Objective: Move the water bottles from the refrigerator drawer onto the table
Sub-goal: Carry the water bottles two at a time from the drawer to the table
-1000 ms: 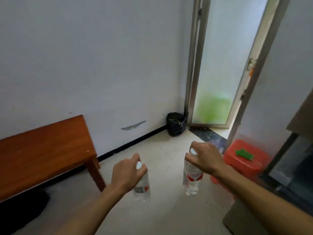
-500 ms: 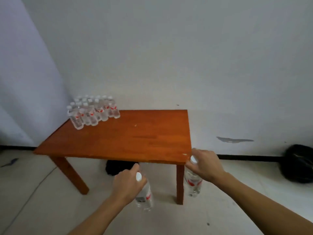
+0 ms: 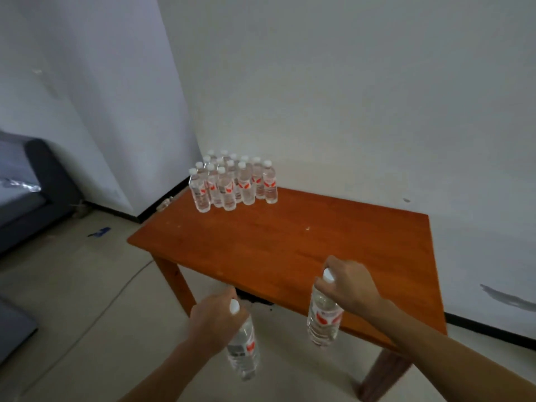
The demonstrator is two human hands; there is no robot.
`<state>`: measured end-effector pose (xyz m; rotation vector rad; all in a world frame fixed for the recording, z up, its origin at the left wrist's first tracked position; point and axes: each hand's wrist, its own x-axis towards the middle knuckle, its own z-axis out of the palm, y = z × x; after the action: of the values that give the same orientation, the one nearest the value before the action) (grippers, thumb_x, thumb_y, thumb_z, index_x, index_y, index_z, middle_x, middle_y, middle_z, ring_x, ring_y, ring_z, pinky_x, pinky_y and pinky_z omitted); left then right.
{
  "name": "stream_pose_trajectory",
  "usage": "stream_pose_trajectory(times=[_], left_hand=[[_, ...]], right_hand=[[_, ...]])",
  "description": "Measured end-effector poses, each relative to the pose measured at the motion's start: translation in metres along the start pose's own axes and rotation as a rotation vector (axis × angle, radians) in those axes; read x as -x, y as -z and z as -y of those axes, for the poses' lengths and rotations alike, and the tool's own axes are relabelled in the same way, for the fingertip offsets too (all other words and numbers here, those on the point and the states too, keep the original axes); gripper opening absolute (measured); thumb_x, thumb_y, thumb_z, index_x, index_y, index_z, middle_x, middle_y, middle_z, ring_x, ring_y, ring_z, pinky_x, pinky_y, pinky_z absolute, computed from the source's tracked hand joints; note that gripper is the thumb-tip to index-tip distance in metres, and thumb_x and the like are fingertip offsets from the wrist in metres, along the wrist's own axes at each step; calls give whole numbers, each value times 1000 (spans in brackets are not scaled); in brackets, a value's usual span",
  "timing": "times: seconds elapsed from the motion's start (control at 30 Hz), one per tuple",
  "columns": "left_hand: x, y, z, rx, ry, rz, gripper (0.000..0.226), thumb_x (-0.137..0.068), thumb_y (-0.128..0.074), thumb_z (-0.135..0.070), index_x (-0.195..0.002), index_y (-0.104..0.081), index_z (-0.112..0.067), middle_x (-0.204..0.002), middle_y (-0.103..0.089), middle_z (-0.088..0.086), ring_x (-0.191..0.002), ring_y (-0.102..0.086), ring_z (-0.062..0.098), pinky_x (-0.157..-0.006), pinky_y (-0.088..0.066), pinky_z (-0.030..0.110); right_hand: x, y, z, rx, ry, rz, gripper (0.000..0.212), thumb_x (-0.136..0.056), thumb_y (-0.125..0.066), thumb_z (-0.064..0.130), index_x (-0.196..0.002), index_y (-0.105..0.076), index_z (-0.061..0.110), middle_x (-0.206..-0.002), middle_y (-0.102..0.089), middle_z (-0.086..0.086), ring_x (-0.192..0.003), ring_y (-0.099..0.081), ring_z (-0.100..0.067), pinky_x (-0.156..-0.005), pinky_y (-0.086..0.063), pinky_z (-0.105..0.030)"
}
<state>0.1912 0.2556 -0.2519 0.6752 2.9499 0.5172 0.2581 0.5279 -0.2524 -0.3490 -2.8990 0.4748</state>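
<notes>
A person's view down at an orange-brown wooden desk (image 3: 290, 242) set against a white wall. The desk now looks nearer than half a second ago. The left hand (image 3: 214, 317) grips the cap end of one water bottle (image 3: 243, 352), which hangs over the floor just short of the desk's near edge. The right hand (image 3: 351, 285) grips a second bottle (image 3: 323, 320) the same way, now hanging in front of the near edge towards the right corner. This looks like the arrival, with setting down likely next. A tight group of upright bottles (image 3: 232, 184) fills the far left corner, and it is probably the main thing to avoid knocking. A dark grey sofa (image 3: 34, 181) and a thin floor cable (image 3: 116, 297) lie to the left, well apart.
</notes>
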Motion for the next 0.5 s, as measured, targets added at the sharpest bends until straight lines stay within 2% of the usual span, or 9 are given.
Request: stream_pose_trajectory(times=[0.17,0.37,0.5], left_hand=[[-98,18,55,-2,-73,30,20,-91,-52,-47,-88,-41,-31,-75,-59,-9,-69,-58,4,-59,-45,16],[-211,48,102,-56,-147,30,22,-90,-52,-50,-91,-39,-32,-75,-57,-12,-68,-58,5,-62,-48,16],[-273,50,120,-73,-194,41,21,-90,-51,-50,-93,-42,-32,-76,-58,-11,-65,-56,5,-53,-38,12]], right_hand=[[-94,-28,32,16,-106,4,23,-89,-56,50,-90,-48,28,-70,-51,12,-56,-48,-1,-49,-33,-12],[-177,-50,59,-61,-250,-39,24,-89,-59,48,-98,-52,26,-84,-57,11,-69,-59,-4,-56,-49,-13],[-227,-62,62,-42,-288,-33,24,-90,-57,47,-99,-52,26,-86,-59,9,-70,-58,-4,-59,-50,-15]])
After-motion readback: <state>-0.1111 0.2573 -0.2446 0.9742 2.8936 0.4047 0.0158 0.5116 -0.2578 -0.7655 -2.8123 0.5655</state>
